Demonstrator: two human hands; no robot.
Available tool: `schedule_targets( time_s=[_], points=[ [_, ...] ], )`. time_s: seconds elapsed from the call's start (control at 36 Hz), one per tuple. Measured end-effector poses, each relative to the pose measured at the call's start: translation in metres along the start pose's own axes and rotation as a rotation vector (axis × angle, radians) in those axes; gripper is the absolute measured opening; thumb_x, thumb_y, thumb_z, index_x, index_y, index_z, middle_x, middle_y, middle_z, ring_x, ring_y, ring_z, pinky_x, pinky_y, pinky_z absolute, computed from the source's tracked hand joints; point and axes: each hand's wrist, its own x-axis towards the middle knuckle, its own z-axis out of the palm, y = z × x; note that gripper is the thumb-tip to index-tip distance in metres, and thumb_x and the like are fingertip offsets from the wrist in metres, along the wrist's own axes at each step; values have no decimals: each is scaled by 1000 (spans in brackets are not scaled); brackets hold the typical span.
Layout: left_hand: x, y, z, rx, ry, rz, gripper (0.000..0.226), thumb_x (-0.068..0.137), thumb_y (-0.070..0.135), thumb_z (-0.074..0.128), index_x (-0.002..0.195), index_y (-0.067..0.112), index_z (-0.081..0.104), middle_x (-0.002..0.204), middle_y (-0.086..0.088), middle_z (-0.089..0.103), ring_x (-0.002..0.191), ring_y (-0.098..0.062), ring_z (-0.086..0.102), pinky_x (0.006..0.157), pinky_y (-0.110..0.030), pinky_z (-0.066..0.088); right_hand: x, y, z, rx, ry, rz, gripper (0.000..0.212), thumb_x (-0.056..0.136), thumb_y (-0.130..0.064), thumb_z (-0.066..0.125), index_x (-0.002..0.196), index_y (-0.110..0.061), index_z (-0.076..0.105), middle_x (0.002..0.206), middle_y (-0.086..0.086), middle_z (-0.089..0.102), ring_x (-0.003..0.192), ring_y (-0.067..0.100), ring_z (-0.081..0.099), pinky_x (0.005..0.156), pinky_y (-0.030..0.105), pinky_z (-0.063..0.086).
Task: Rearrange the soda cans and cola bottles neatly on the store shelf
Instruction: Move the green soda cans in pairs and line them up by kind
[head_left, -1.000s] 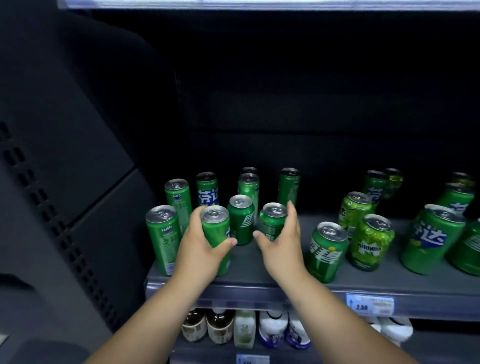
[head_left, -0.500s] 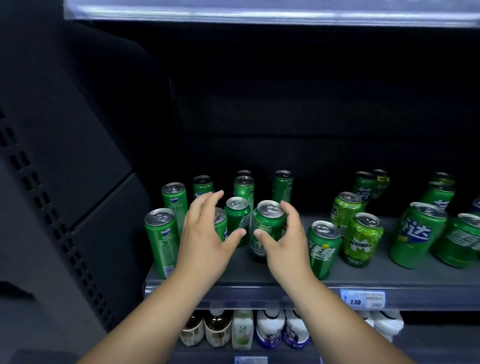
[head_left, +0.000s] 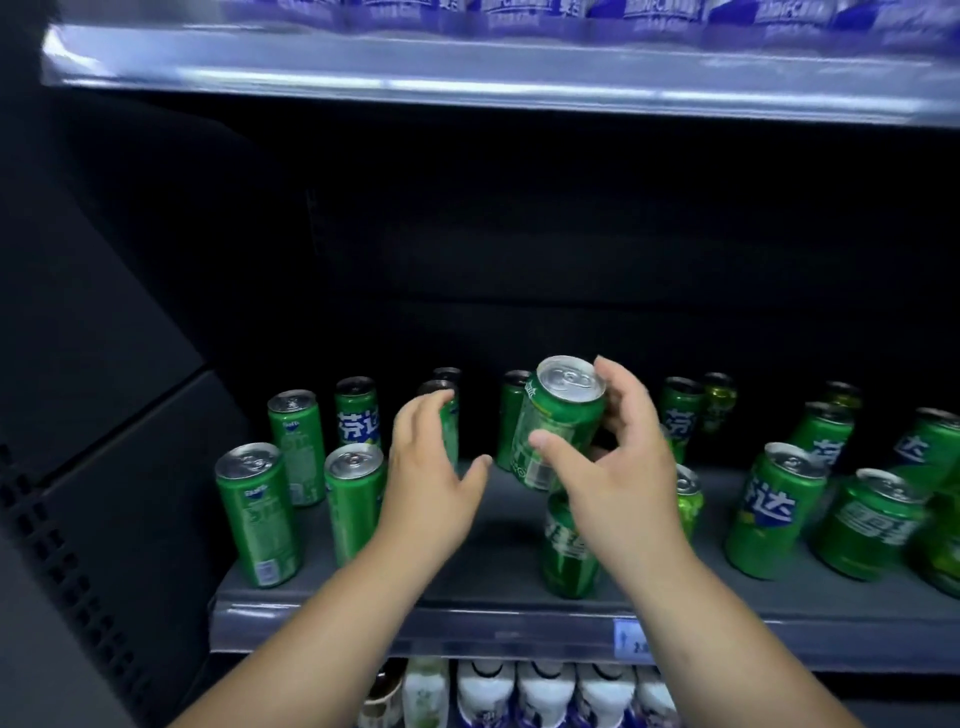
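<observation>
free: shelf (head_left: 498, 545) mid-front | blocked: slim cans (head_left: 355, 504) L, fat cans (head_left: 779, 514) R

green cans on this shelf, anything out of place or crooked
One can is off the shelf, tilted, gripped by the right hand. The slim cans standing at the left are staggered, not in straight rows.

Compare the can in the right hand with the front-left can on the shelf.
The held can is up off the shelf and tilted, gripped by the right hand; the front-left can stands upright on it, untouched. The held can looks stouter; the front-left can is taller and slimmer. Both are green with silver tops.
</observation>
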Motion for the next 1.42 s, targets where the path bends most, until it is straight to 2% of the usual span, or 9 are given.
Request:
schedule_targets(
  time_s=[0.08, 0.22, 0.42, 0.58, 0.78, 0.94, 1.14, 1.28, 1.42],
  points=[
    [4, -9, 24, 69, -1, -127, 83, 77, 21, 79, 144, 19, 30, 151, -13, 25, 137, -35, 33, 114, -47, 32, 7, 7, -8, -3, -28, -7, 76, 76, -28, 84, 136, -48, 43, 137, -21, 54, 128, 4, 52, 107, 40, 46],
    [15, -24, 47, 109, 46, -322, 86, 79, 19, 79, 147, 18, 26, 155, -19, 16, 143, -40, 19, 116, -49, 26, 15, 19, -16, 13, -94, -5, 77, 75, -30, 84, 136, -50, 42, 137, -22, 54, 129, 3, 52, 108, 40, 46],
    [14, -39, 49, 124, 75, -408, 69, 82, 4, 71, 141, 9, 36, 141, -17, 35, 124, -37, 44, 104, -37, 35, 21, 30, -20, 35, -173, 13, 77, 75, -28, 85, 133, -55, 42, 134, -23, 56, 127, 1, 53, 106, 38, 48],
    [8, -27, 49, 189, 70, -231, 64, 78, 10, 79, 133, 13, 47, 133, -12, 43, 122, -31, 44, 99, -30, 33, 27, 36, -23, 108, -198, 18, 76, 70, -37, 82, 133, -57, 44, 135, -20, 57, 129, 8, 54, 105, 43, 48],
    [21, 38, 35, 55, 132, -43, 64, 75, 24, 82, 130, 22, 48, 126, 1, 45, 116, -19, 47, 103, -35, 40, 34, 35, -49, 154, -132, -6, 75, 74, -16, 86, 132, -47, 50, 129, -21, 61, 121, 0, 57, 104, 38, 50],
    [20, 104, 31, -64, 114, 78, 62, 70, 30, 86, 118, 37, 47, 110, 22, 43, 97, 10, 42, 89, 2, 26, 34, 43, -91, 104, -32, 6, 75, 74, -20, 86, 126, -59, 47, 133, -21, 58, 126, 3, 55, 106, 40, 48],
    [-14, 152, 77, -186, -43, 130, 66, 66, 32, 88, 115, 44, 45, 111, 28, 46, 107, 16, 43, 87, 1, 30, 16, 62, -154, 44, 40, 73, 72, 76, -18, 85, 126, -55, 48, 130, -25, 58, 123, -5, 53, 103, 29, 49],
    [-39, 167, 116, -160, -116, 207, 63, 65, 34, 89, 116, 36, 52, 116, 25, 48, 112, 8, 45, 94, -5, 31, -2, 92, -191, 3, 95, 167, 74, 75, -25, 86, 130, -56, 46, 135, -23, 55, 130, 5, 51, 107, 43, 47],
    [-52, 183, 141, -153, -147, 229, 61, 66, 35, 88, 117, 35, 54, 117, 22, 49, 112, -1, 49, 98, -19, 39, -19, 113, -221, 3, 132, 233, 71, 77, -18, 85, 121, -59, 48, 122, -38, 53, 115, -22, 46, 105, 30, 47]
  ],
)
